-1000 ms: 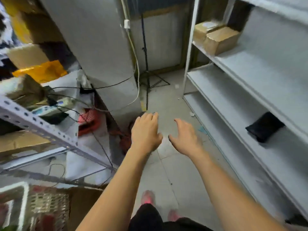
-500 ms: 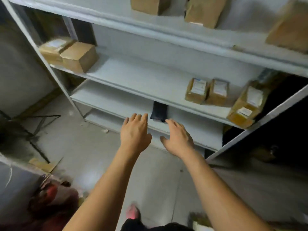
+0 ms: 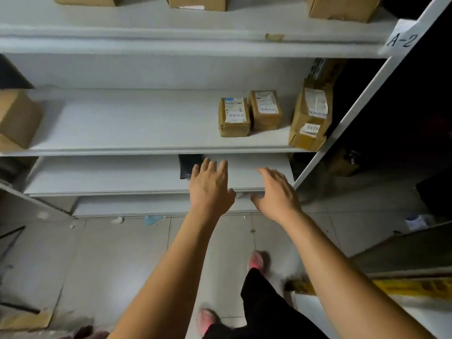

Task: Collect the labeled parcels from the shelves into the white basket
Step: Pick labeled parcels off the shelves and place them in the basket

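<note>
Parcels are what both empty hands are after, and they sit on the middle shelf, above and beyond the fingertips.

Closest to the reach is a trap. A black pouch lies on the lower shelf, just past the left fingers, and no label shows on it. A hurried grab could, I judge, take it by mistake.

Farther up and to the right of the fingertips, the small pair stand touching, so lifting one carelessly may drag or topple its neighbour. The tall parcel, further right, stands at the shelf's front lip and could tip off if knocked.

I cannot pick out the white basket for certain, so a blind drop is another risk.

The left hand is stretched forward, palm down, fingers straight and slightly apart over the lower shelf edge. The right hand is beside it, its fingers loosely curved and spread, thumb out toward the left hand. Neither touches anything.
</note>
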